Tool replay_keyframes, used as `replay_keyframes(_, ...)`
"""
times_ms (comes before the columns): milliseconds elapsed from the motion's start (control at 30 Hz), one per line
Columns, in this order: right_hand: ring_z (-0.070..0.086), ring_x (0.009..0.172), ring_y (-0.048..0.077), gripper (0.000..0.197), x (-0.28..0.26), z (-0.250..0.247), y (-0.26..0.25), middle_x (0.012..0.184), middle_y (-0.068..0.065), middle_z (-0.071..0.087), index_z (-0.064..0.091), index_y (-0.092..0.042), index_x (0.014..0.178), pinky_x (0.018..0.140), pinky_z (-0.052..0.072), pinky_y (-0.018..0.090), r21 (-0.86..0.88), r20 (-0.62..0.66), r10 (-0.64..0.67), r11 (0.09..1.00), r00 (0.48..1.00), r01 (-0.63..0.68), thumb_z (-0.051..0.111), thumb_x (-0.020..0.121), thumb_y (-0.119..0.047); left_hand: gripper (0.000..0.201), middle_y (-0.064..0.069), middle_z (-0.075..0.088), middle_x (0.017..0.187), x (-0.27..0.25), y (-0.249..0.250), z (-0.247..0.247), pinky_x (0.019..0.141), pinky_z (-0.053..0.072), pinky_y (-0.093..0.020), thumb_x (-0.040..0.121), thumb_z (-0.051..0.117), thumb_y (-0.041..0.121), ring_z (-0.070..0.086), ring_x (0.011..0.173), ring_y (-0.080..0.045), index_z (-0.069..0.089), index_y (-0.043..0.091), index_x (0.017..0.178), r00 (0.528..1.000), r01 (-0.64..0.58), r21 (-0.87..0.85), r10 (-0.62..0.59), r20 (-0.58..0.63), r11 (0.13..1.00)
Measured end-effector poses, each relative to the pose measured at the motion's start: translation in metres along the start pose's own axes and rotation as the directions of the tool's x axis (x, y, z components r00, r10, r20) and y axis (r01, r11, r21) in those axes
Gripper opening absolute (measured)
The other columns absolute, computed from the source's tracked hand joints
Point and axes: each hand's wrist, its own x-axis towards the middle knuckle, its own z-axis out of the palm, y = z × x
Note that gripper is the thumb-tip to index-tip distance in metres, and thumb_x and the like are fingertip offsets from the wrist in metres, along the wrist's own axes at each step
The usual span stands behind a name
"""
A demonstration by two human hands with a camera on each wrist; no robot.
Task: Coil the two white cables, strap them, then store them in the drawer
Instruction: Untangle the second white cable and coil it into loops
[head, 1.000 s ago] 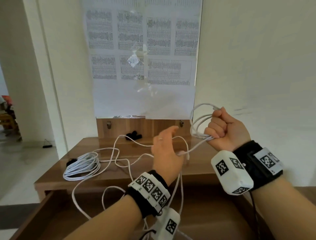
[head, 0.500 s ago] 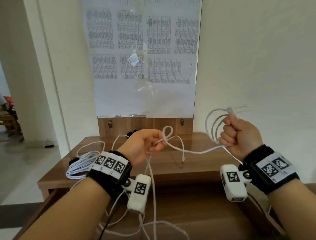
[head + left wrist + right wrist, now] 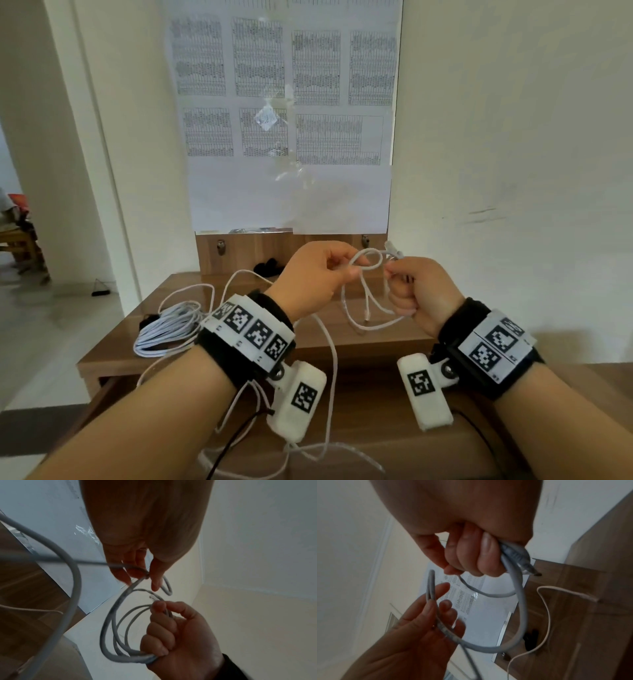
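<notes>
- Head view: both forearms are raised in front of the wooden desk [image 3: 239,346], wrists bent so the hands meet close together above its top. The left hand [image 3: 310,277] pinches a loop of the white cable [image 3: 368,260] between thumb and fingers. The right hand [image 3: 423,291] is a closed fist around the gathered turns of the same cable, with the plug end standing up just above it. From the left hand the cable hangs down, loose, into the open drawer [image 3: 370,442] below the desk edge — inside it lie slack white cable and a thin black cord.
- Head view, count: two white cables. The second one is a coiled bundle [image 3: 168,330] lying on the desk's left part, well apart from the hands. A small black object [image 3: 269,267] lies at the back of the desk; what it is, I cannot tell.
- Left wrist view: the left hand [image 3: 145,534] holds one strand with the fingertips. The right hand [image 3: 181,635] grips about three turns of the cable [image 3: 109,626] — fingers curled tight.
- Right wrist view: the right hand [image 3: 471,536] clenches the cable [image 3: 520,601]. The left hand [image 3: 419,628] holds a strand between its fingers, which are only lightly bent.
</notes>
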Motion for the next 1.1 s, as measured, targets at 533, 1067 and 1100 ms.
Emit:
replay_keyframes(533,0.053,0.054,0.018,0.032,-0.007,0.006,-0.005,0.060,0.007,0.057,0.064,-0.007,0.058,0.056,0.046,0.027,0.061,0.150,-0.181,0.983,0.972,0.174,0.061,0.086,-0.024,0.025,-0.001,0.057,0.067,-0.007,-0.015,0.005,0.069,0.053,-0.033,0.077,0.060,-0.011,0.058,0.065,-0.015,0.058,0.013,0.069,0.990,0.051,-0.160,-0.071,-0.121,0.986)
replay_keyframes(1067,0.019,0.040,0.011,0.040,0.008,0.004,-0.032,0.047,-0.006,0.023,0.054,-0.010,0.065,0.042,0.031,0.028,0.711,0.555,-0.085,0.564,0.827,-0.419,0.045,0.097,-0.033,0.061,-0.001,0.038,0.053,-0.032,-0.022,0.055,0.041,0.023,-0.021,0.104,0.026,0.048,0.025,0.042,-0.012,0.069,0.013,0.078,0.922,0.380,-0.685,-0.193,0.336,0.622)
replay_keyframes(1100,0.019,0.039,0.011,0.036,0.007,-0.001,-0.034,0.047,-0.006,0.023,0.062,-0.005,0.076,0.039,0.033,0.028,0.735,0.531,-0.098,0.547,0.841,-0.400,0.045,0.098,-0.029,0.059,0.000,0.034,0.055,-0.033,-0.024,0.054,0.043,0.019,-0.023,0.102,0.027,0.051,0.023,0.044,-0.011,0.065,0.014,0.076,0.936,0.338,-0.669,-0.161,0.313,0.662)
